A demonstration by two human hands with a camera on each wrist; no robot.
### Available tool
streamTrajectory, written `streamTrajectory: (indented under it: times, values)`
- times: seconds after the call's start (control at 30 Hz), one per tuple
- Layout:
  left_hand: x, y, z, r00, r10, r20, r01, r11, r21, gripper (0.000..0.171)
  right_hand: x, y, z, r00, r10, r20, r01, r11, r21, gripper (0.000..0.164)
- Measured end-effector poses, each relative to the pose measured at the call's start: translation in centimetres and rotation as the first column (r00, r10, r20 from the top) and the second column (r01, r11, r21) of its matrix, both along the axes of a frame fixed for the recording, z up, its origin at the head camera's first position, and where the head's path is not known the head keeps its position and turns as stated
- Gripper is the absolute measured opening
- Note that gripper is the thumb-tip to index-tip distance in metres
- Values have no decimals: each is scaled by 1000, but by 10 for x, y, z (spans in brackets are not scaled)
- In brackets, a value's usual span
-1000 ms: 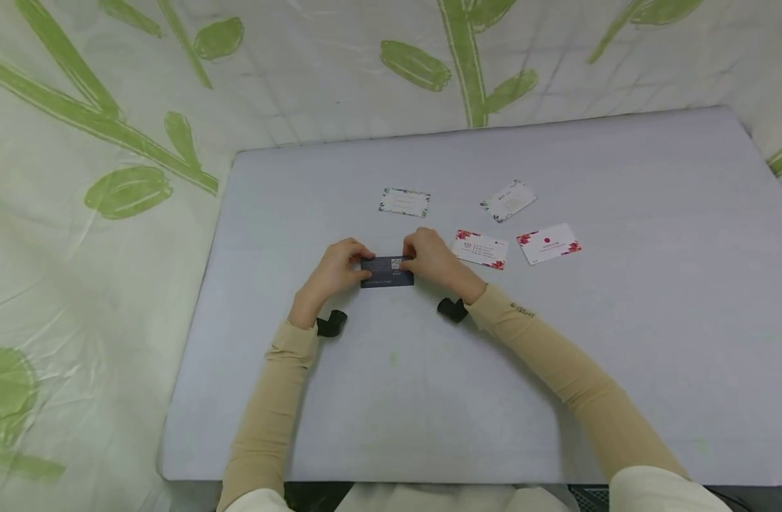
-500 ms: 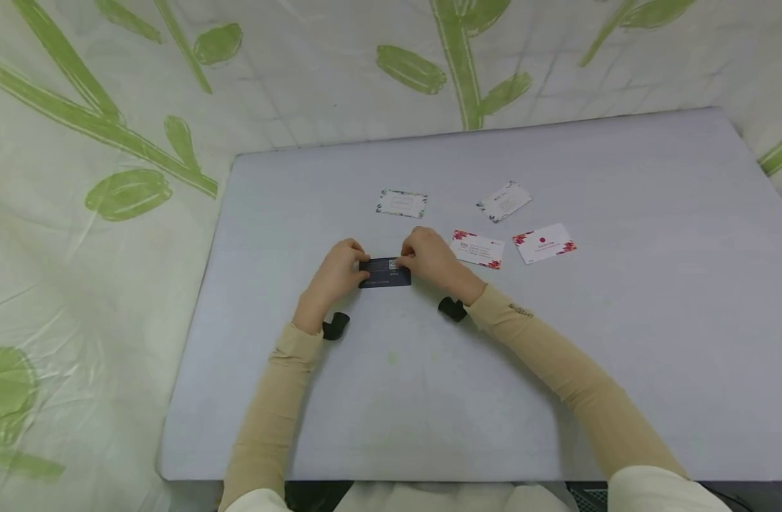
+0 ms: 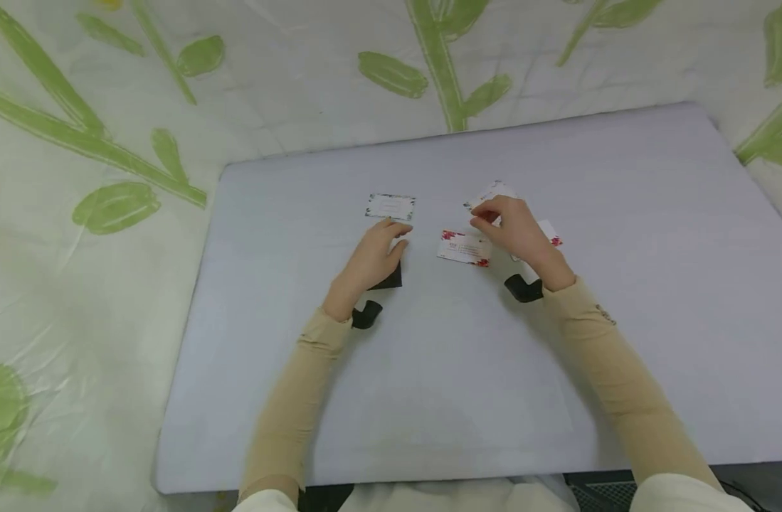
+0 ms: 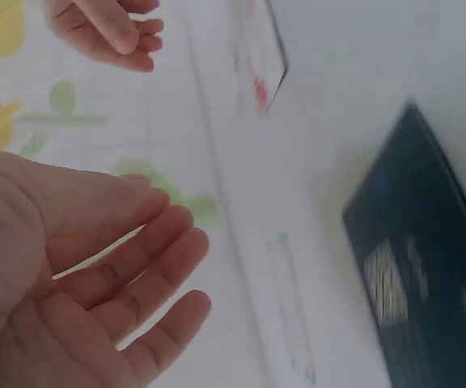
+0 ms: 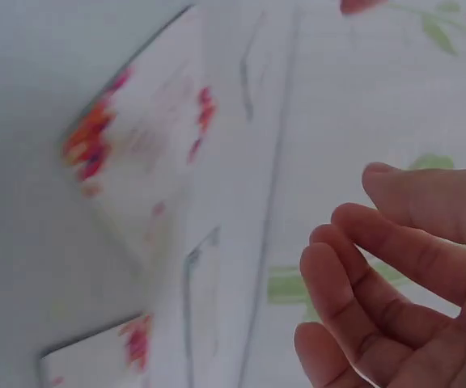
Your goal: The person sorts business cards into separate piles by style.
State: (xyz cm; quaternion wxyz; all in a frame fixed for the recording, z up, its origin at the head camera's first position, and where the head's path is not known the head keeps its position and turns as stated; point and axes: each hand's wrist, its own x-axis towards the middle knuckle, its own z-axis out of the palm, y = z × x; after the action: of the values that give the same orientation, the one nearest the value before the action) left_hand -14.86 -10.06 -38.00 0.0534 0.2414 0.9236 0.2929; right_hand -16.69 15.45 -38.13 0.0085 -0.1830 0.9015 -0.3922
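Observation:
My left hand (image 3: 370, 257) hovers over the dark business card (image 3: 391, 279), covering most of it in the head view. Its fingers are loosely bent with nothing between them; in the left wrist view the dark card (image 4: 419, 250) lies apart from them. My right hand (image 3: 517, 231) hangs above the right-hand cards, empty, fingers relaxed. It overlaps a white card with a leafy border (image 3: 498, 189) and partly hides a white card with red flowers (image 3: 548, 232). Left of it lies another red-flowered card (image 3: 464, 249). A leafy-bordered card (image 3: 391, 207) sits just beyond my left fingertips.
The cards lie on a table with a pale cloth (image 3: 455, 384). Black wrist pieces (image 3: 368, 314) stick out below both hands. A curtain with green leaf prints (image 3: 275, 85) hangs behind the table's far edge.
Both hands have let go of the dark card. The right hand has moved right, over the white cards; the left has shifted forward and right above the dark card.

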Motion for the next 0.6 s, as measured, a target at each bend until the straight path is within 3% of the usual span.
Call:
streamTrajectory:
  times: [0.2, 0.37, 0.6]
  values:
    - [-20, 43, -18, 989, -141, -52, 131, 979, -157, 40, 5, 13, -19, 995, 4, 104, -23, 983, 181, 37]
    - [-27, 61, -27, 984, -171, -41, 154, 952, -265, 50, 9, 13, -29, 991, -32, 130, -9, 952, 307, 51]
    - [-31, 71, -37, 980, -200, -16, 180, 915, -361, 46, 14, 15, -31, 992, -36, 117, -6, 940, 340, 54]
